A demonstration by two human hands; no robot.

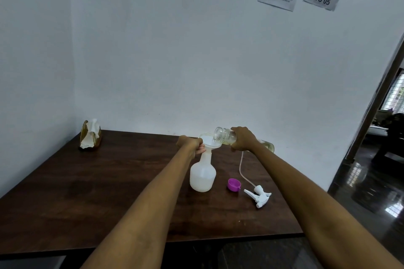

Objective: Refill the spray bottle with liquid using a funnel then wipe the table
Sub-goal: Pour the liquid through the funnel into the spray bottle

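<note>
1. Two hands work here. The left hand [192, 144] has its fingers curled round the funnel [208, 141] seated in the spray bottle [202, 173] on the bench [109, 181]; keep that steady.
2. Right of those fingers, the right hand [242, 139] grips the tilted jar [225, 135]; pour slowly, mouth over the funnel.
3. The spray head [260, 195] lies nearer than the fingers.

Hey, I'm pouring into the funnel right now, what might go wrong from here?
The clear bottle in your right hand is tipped at the funnel's edge, so liquid may miss and wet the table. The white spray bottle looks steadied only by your left hand at the neck; it could tip or overflow.
</note>
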